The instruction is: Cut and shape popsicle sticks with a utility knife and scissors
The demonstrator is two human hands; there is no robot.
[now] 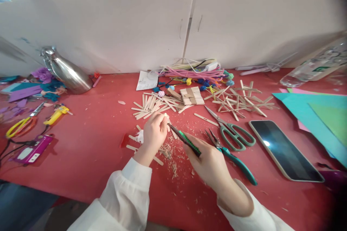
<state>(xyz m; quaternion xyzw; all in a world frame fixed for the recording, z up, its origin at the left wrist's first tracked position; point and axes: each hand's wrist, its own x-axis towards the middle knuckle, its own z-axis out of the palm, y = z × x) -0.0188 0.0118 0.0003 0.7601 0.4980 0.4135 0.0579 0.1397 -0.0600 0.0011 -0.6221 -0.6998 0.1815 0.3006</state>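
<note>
My left hand (154, 133) is closed, pinching a craft stick (168, 125) whose end shows beside the thumb; most of it is hidden. In my right hand (210, 160) is a green and black utility knife (191, 143), its dark blade angled up and left against the stick. Wood shavings (170, 157) lie scattered on the red table (108, 122) under both hands. Several loose craft sticks (157, 160) and a crumpled white scrap (140, 136) sit by my left wrist. To the right of the knife are teal-handled pliers (238, 164) and green-handled scissors (236, 137).
Piles of craft sticks (151, 105) and a banded bundle (192, 96) lie ahead, before pink pipe cleaners (195, 73). A phone (284, 150), colored paper (303, 112) and a bottle (311, 63) are right. Left are a steel jug (70, 74), a yellow glue gun (58, 115) and yellow-orange scissors (23, 124).
</note>
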